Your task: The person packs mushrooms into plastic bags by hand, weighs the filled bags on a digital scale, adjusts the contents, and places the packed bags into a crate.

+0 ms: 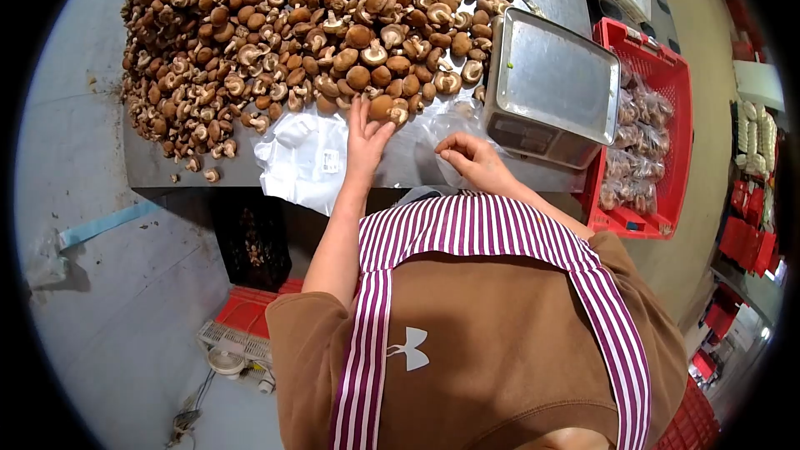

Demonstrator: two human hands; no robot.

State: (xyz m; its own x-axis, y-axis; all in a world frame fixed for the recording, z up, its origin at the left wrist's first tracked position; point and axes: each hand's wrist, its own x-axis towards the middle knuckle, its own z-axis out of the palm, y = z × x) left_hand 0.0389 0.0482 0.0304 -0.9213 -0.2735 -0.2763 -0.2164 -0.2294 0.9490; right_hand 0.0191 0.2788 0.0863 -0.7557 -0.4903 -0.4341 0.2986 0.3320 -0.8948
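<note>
My left hand point(365, 143) reaches to the front edge of a large heap of brown shiitake mushrooms point(275, 42). Its fingers are stretched out and its thumb stands apart, right by a round-capped mushroom point(382, 108). Closer to the scale, my right hand point(477, 158) is closed in a pinch on a clear plastic bag point(454, 123), which lies against the table and is hard to make out in full. To the left of my left forearm, a stack of flat clear bags point(302, 158) hangs slightly over the table's front edge.
A metal-topped scale or box point(554, 75) stands right of the heap. Beyond it, a red crate point(679, 133) holds several bagged portions of mushrooms point(637, 150). Below the table are a dark crate point(250, 237) and a red one point(243, 310). A wall point(71, 142) borders the left side.
</note>
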